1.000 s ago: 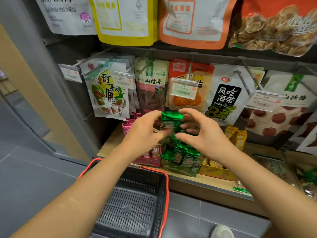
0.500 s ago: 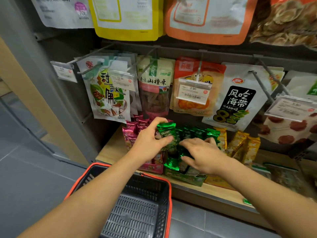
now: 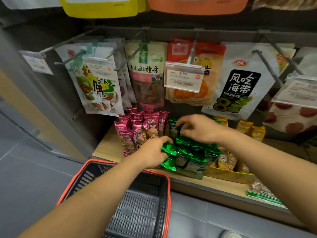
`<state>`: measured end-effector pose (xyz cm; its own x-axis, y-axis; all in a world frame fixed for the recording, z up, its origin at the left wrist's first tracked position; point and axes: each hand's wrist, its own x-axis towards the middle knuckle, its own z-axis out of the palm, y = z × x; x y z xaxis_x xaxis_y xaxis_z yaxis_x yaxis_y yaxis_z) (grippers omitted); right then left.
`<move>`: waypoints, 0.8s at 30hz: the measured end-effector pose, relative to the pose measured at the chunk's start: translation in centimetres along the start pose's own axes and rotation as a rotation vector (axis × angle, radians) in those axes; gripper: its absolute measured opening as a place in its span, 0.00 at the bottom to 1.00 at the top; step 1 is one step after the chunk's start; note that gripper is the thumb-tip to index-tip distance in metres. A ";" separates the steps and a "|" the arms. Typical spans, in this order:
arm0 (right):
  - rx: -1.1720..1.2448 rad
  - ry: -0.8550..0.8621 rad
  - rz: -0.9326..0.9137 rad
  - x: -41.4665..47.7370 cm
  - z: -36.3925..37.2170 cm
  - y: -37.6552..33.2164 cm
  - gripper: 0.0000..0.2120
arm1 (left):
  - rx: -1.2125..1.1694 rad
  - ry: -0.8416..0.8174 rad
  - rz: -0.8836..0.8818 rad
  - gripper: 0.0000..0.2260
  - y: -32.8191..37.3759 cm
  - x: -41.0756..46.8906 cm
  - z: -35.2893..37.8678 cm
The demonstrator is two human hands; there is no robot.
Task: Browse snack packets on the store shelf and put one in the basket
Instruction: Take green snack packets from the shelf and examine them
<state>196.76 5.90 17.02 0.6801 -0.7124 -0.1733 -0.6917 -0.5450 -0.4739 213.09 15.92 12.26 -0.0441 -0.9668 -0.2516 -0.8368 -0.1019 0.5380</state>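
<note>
Browsing step: left hand (image 3: 151,152) gripped a green packet (image 3: 169,148), right hand (image 3: 201,129) pinched another farther back; next, one would need lifting into the near basket (image 3: 169,188).

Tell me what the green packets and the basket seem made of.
Green packets: probably metallised plastic film, glossy; they crinkle and throw bright glints. Basket: apparently moulded plastic, matte dark grey with a red rim; its floor is a slotted grid.

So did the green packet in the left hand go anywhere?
Yes. The green packet gripped by the left hand has come down, away from the 3.90 price tag and nearer the basket.
</note>
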 end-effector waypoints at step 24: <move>-0.249 0.592 -0.125 0.8 2.7 -1.9 0.17 | 0.092 0.147 0.097 0.17 0.6 0.8 0.8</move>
<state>199.29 7.56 15.42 0.5596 -0.7213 0.4081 -0.7001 -0.6750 -0.2329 212.11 15.29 11.71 -0.0523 -0.9955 -0.0787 -0.8789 0.0084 0.4769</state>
